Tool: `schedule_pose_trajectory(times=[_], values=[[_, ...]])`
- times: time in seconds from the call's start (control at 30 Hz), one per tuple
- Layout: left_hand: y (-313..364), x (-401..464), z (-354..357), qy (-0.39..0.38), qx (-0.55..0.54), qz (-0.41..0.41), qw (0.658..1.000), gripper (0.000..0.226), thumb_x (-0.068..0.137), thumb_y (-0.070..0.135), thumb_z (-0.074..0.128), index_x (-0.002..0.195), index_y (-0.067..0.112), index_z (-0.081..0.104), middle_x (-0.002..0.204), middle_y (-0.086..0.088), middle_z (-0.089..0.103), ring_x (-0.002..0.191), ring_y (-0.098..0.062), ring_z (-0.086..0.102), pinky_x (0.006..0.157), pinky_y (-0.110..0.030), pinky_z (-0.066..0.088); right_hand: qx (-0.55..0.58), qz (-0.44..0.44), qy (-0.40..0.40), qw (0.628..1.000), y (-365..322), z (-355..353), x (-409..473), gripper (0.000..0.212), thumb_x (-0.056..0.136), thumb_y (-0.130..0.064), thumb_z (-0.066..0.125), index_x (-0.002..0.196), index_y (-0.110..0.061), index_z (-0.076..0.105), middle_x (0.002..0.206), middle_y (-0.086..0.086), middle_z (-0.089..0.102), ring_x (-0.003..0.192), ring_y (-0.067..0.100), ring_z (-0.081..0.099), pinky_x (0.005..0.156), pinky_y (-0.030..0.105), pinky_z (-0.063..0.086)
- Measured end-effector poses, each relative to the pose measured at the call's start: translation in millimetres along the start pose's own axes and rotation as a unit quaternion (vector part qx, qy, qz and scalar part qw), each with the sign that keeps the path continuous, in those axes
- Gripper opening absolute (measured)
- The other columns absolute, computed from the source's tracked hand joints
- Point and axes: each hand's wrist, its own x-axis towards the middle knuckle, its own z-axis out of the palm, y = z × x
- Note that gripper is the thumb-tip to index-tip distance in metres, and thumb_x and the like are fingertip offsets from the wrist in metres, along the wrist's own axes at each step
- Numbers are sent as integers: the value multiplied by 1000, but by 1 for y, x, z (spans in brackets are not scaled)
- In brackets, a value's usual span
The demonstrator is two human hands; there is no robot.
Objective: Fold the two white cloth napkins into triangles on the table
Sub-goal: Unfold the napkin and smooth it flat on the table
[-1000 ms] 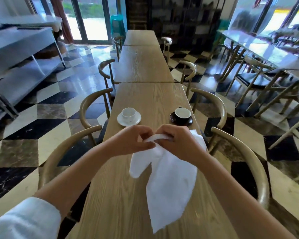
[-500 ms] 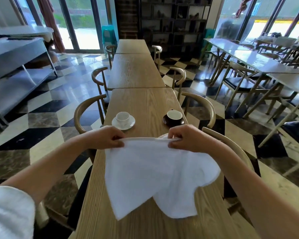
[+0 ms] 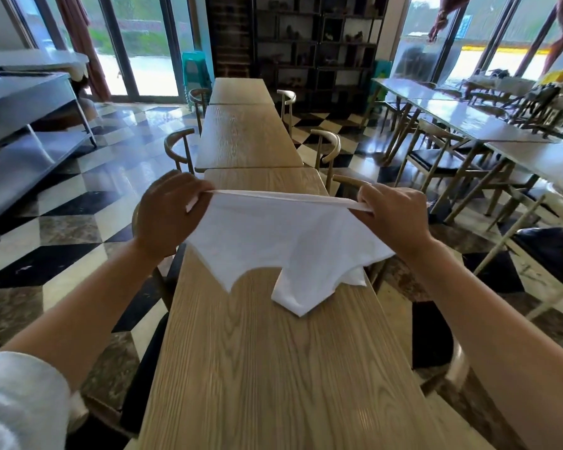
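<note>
Left hand (image 3: 168, 216) and right hand (image 3: 395, 216) each pinch a top corner of white napkin (image 3: 283, 235), edge stretched taut; lower folds drape onto table (image 3: 267, 368) near its right edge.

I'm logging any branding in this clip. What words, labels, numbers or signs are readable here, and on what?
None can be read.
The white napkin, held taut by the left hand and right hand, bears no print.
The wooden table shows only grain.
A blue patch at the right window is too blurred to read.
</note>
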Motion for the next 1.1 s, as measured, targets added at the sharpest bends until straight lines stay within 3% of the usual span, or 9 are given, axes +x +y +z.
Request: schedule_pose_trajectory(times=[0.13,0.2,0.27,0.37,0.47,0.57,0.77,0.9,1.1], values=[[21,-64,-7,-26,-48,38,998,22,91,20,55,80,8,70,76,-7,69,71,-22,62,67,-35,51,30,-116,-46,992,-10,-10,-54,43,93,-39,49,61,-11,56,47,1,47,38,8,34,47,15,33],[35,-113,-5,-95,-91,48,990,18,88,19,59,79,9,70,76,-5,68,68,-18,61,61,-31,50,69,-158,-120,978,-25,-7,-97,29,88,-34,61,70,-12,54,50,1,51,38,10,44,42,19,41],[51,-163,2,-173,-121,38,977,17,88,19,59,78,12,71,78,-2,68,70,-18,62,60,-32,51,104,-172,-193,960,-44,-3,-143,27,80,-29,68,79,-16,45,52,0,53,38,9,47,43,16,38],[73,-231,16,-269,-150,0,951,29,93,27,48,78,15,70,78,2,66,71,-16,61,63,-29,49,128,-132,-288,940,-72,7,-214,32,73,-22,72,76,-19,40,51,-3,50,35,10,45,38,17,33],[94,-286,26,-340,-159,-49,926,47,98,39,34,78,18,71,78,5,65,73,-14,61,66,-26,44,117,-59,-381,915,-99,14,-275,30,58,-14,84,67,-16,55,49,-4,50,33,12,46,32,19,38],[114,-323,30,-392,-171,-92,899,34,89,35,44,77,18,71,77,4,64,72,-17,62,70,-27,38,114,-15,-451,885,-123,11,-312,32,48,-5,87,64,-14,62,49,-3,50,33,12,44,31,20,39],[136,-350,22,-425,-192,-172,868,32,87,29,45,77,12,70,76,0,63,68,-20,61,59,-31,50,160,28,-498,852,-134,-1,-341,39,39,4,83,68,-8,60,60,5,51,40,20,43,32,26,36],[145,-350,16,-418,-201,-183,867,29,87,27,49,77,11,71,75,1,63,65,-15,59,53,-30,50,171,15,-510,843,-126,-8,-351,39,41,5,81,71,-8,60,64,6,51,46,20,44,37,28,34],[162,-364,1,-449,-224,-165,849,24,86,28,53,78,14,71,76,3,63,67,-9,59,55,-25,52,202,7,-520,830,-125,-19,-368,34,48,2,83,72,-9,62,64,4,54,46,16,45,35,28,42]])
